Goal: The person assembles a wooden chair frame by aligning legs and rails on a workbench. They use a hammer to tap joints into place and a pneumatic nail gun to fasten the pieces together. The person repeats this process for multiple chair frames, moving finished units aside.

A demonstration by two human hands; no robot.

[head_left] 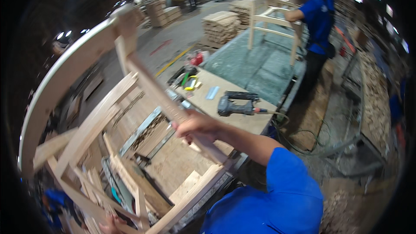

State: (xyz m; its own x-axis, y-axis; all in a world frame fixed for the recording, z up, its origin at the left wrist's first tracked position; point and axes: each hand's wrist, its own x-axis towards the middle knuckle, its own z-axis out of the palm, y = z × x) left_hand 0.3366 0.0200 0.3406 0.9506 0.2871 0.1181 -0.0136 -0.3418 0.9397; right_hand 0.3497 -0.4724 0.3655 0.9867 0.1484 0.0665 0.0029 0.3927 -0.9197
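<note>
A pale wooden chair frame (151,84) with a curved top rail fills the left side, tilted over the bench. My right hand (197,126) is closed around one of its long straight bars, near the middle of the view. Low at the left, my left hand (112,224) is closed on a lower member of the same frame, its fingers partly hidden by the wood. Beyond my right forearm, a black nail gun (236,104) lies on its side on a light board (203,102), with an air hose attached.
Loose wooden strips (134,177) lie beneath the frame. Yellow-handled tools (191,83) sit on the board. A person in blue (316,21) handles another chair frame (273,21) on a green-topped table (234,60). Stacked boards (221,27) stand behind; a trough of wood pieces (375,99) is at right.
</note>
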